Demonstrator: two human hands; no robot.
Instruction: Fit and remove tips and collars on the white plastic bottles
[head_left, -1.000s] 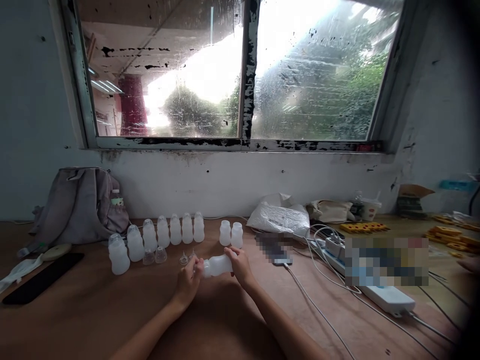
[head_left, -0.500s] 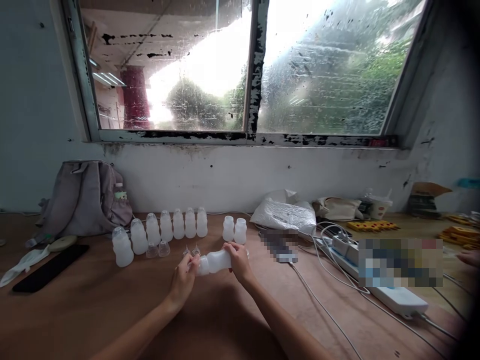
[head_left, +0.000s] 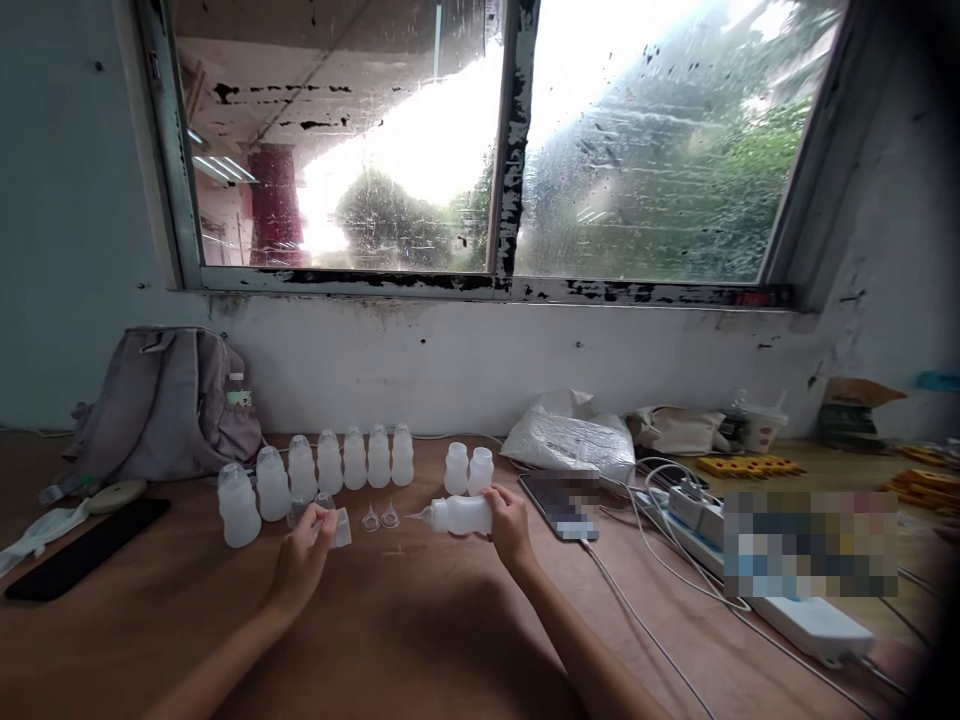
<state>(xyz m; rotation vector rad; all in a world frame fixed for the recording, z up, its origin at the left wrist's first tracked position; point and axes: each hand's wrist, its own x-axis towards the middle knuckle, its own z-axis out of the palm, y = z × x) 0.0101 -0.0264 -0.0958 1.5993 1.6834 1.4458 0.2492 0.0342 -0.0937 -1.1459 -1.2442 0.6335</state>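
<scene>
Two closed grips: left hand (head_left: 302,551) on a translucent cap (head_left: 342,528), right hand (head_left: 511,526) around a white bottle (head_left: 461,514).

White bottle (head_left: 465,515), tipped sideways, nozzle leftward

On my feed, the left hand (head_left: 302,553) has left the bottle (head_left: 463,514) and moved leftward, now pinching a clear cap (head_left: 342,528) in its fingers. I see only the right hand (head_left: 511,523) on the bottle now. Its pointed tip (head_left: 421,515) shows, and the two teats (head_left: 380,518) have come fully into my view.
</scene>
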